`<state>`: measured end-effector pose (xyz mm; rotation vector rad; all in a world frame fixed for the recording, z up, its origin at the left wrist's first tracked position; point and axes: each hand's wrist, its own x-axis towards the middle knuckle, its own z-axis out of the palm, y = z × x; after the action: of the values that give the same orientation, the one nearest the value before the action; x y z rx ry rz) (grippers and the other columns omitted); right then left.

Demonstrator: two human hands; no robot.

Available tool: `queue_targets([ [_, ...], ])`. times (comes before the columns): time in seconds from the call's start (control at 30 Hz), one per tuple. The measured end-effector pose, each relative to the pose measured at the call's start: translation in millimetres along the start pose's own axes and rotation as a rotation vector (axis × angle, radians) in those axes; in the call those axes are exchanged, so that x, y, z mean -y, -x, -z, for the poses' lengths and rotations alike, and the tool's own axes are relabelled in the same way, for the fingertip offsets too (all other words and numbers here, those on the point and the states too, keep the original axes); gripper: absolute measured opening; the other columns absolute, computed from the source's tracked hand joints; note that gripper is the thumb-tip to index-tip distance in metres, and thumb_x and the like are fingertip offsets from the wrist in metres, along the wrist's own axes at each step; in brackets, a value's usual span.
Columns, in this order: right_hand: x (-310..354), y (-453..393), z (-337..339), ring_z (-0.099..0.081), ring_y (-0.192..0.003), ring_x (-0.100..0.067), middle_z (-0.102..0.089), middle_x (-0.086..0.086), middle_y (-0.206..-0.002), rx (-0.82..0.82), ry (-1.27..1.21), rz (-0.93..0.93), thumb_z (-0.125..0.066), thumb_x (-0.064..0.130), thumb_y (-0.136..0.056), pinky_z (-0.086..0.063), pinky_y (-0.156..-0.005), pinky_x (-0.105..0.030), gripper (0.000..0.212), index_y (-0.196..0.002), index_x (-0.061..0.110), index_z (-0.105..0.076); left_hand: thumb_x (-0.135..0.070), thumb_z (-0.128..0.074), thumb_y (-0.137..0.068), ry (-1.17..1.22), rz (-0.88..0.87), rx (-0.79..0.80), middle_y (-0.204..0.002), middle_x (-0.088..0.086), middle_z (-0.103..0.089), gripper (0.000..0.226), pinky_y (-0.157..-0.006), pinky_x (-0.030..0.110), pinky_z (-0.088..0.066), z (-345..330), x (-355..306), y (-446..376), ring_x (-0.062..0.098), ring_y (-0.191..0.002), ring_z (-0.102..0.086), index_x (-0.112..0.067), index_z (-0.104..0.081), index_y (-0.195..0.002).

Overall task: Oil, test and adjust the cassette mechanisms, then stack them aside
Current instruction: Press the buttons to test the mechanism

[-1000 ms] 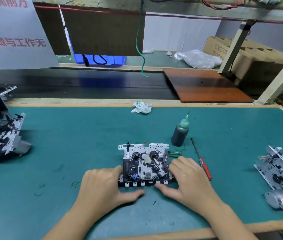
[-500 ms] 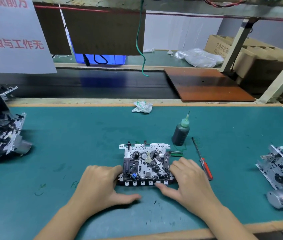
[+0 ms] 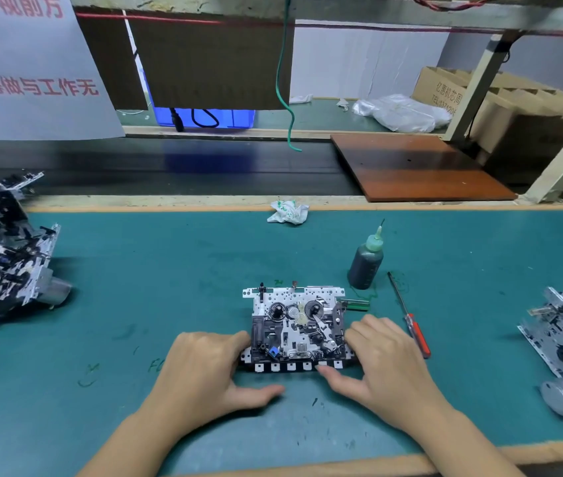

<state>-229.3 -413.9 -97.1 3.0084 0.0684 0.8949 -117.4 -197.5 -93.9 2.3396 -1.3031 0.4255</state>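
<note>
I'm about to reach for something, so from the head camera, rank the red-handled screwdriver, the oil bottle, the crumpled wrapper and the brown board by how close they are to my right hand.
1. red-handled screwdriver, just right of the right hand
2. oil bottle, ahead of it
3. crumpled wrapper, at the mat's far edge
4. brown board, beyond the mat

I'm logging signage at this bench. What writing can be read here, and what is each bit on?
"不得做与工作无": red characters, middle row of the white hanging sign.
Top and bottom rows of that sign: cut off by the frame, only partly legible.
"亿惠机芯周" and "TEL:1371206", cut off there: cardboard box, small, reading uncertain.
Green pen marks on the green mat: scrawl, unreadable.
Crumpled wrapper: green print, too small.
</note>
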Motion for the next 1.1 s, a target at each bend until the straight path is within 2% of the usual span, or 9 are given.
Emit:
queue_targets([
  [0.23,1,-1,1,-0.038,-0.055,-0.016,-0.041,0.003,-0.056,0.046,-0.109,-0.009,-0.056,0.055,-0.072,-0.027,-0.057,-0.025,0.045,-0.056,0.015,-0.044,-0.061,-0.052,-0.070,-0.073,0.042,-0.077,-0.032,-0.001,-0.034,0.053,-0.034,0.016,-0.024,-4,-3,-2,0.022,-0.027,-0.037,-0.016,-0.038,-0.045],
  [0.3,0,-1,3,-0.034,-0.057,-0.014,-0.040,0.003,-0.057,0.064,-0.162,-0.005,-0.058,0.054,-0.070,-0.026,-0.057,-0.023,0.044,-0.057,0.015,-0.042,-0.064,-0.049,-0.074,-0.064,0.049,-0.085,-0.032,-0.001,-0.035,0.058,-0.033,0.017,-0.026,-4,0,-2,0.022,-0.027,-0.037,-0.015,-0.039,-0.046],
  [0.37,0,-1,3,-0.036,-0.056,-0.015,-0.041,0.003,-0.057,0.065,-0.151,0.004,-0.059,0.054,-0.070,-0.026,-0.057,-0.023,0.044,-0.056,0.015,-0.042,-0.073,-0.037,-0.082,-0.034,0.033,-0.069,-0.033,-0.002,-0.037,0.068,-0.032,0.018,-0.028,-3,2,-2,0.022,-0.028,-0.039,-0.015,-0.041,-0.047],
  [0.43,0,0,2,-0.040,-0.054,-0.017,-0.042,0.003,-0.055,0.044,-0.104,0.006,-0.055,0.054,-0.074,-0.028,-0.056,-0.025,0.045,-0.055,0.015,-0.044,-0.084,-0.033,-0.075,-0.009,0.037,-0.033,-0.033,-0.004,-0.038,0.073,-0.033,0.019,-0.030,-2,1,-3,0.019,-0.029,-0.040,-0.016,-0.042,-0.049],
  [0.5,1,0,1,-0.041,-0.052,-0.018,-0.042,0.002,-0.054,0.024,-0.061,0.000,-0.052,0.054,-0.077,-0.027,-0.056,-0.027,0.047,-0.054,0.014,-0.046,-0.089,-0.041,-0.060,-0.023,0.096,-0.016,-0.032,-0.003,-0.038,0.074,-0.034,0.020,-0.029,-1,-4,-4,0.019,-0.029,-0.041,-0.016,-0.044,-0.047],
  [0.67,0,0,2,-0.041,-0.055,-0.018,-0.042,0.002,-0.056,0.051,-0.152,-0.009,-0.057,0.057,-0.073,-0.029,-0.057,-0.026,0.047,-0.056,0.014,-0.045,-0.075,-0.047,-0.060,-0.076,0.219,-0.067,-0.028,0.001,-0.035,0.063,-0.035,0.018,-0.023,-7,-16,-5,0.022,-0.025,-0.041,-0.015,-0.042,-0.040],
  [0.87,3,1,1,-0.041,-0.052,-0.018,-0.041,0.004,-0.052,-0.002,-0.079,-0.029,-0.054,0.057,-0.075,-0.025,-0.057,-0.024,0.048,-0.053,0.016,-0.044,-0.087,-0.044,-0.053,-0.003,0.151,-0.037,-0.031,0.000,-0.041,0.067,-0.035,0.017,-0.030,-5,-8,-8,0.020,-0.030,-0.044,-0.020,-0.045,-0.045],
  [0.97,1,0,2,-0.041,-0.050,-0.017,-0.042,0.004,-0.052,-0.012,-0.065,-0.018,-0.053,0.063,-0.071,-0.023,-0.058,-0.025,0.052,-0.052,0.016,-0.044,-0.089,-0.045,-0.051,0.011,0.133,0.003,-0.031,-0.001,-0.040,0.070,-0.035,0.017,-0.029,-5,-9,-5,0.017,-0.029,-0.043,-0.020,-0.051,-0.047],
  [1.1,4,0,0,-0.040,-0.043,-0.017,-0.039,0.004,-0.045,-0.033,-0.023,-0.116,-0.052,0.069,-0.068,-0.032,-0.053,-0.026,0.058,-0.047,0.015,-0.043,-0.087,-0.043,-0.057,-0.047,0.035,0.029,-0.032,-0.001,-0.038,0.073,-0.034,0.018,-0.026,-6,-7,0,0.018,-0.029,-0.041,-0.016,-0.059,-0.050],
])
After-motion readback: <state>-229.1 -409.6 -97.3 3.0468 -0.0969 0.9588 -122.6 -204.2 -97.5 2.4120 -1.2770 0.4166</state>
